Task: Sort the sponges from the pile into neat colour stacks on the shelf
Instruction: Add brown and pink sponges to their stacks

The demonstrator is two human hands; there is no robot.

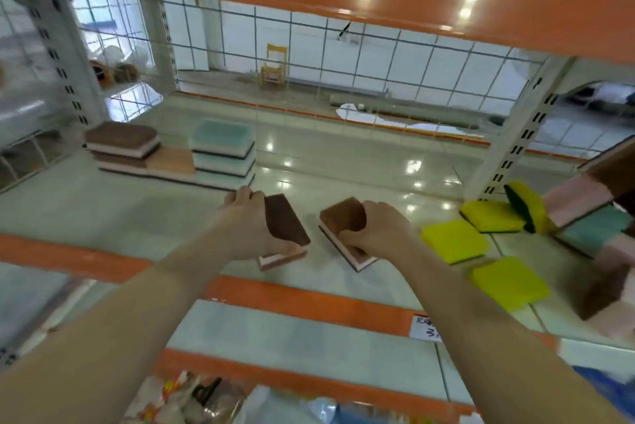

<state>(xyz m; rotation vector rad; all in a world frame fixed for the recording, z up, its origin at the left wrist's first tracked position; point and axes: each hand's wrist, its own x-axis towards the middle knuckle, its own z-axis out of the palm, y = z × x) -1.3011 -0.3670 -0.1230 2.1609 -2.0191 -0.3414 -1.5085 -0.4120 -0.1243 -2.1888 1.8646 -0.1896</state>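
Brown on top and pink below, a sponge (287, 229) sits in the left hand (245, 224), whose fingers curl round its sides; the right hand (374, 231) grips another brown sponge (343, 231) the same way, and both are low over the shelf (137, 214), near its front edge. Sponges like these look light and squashy, so a soft hold on the long sides should do; a hard squeeze would bend them. The brown stack (122, 145) waits at the back left beside the green stack (223, 152); the pile (584, 224) lies to the right.
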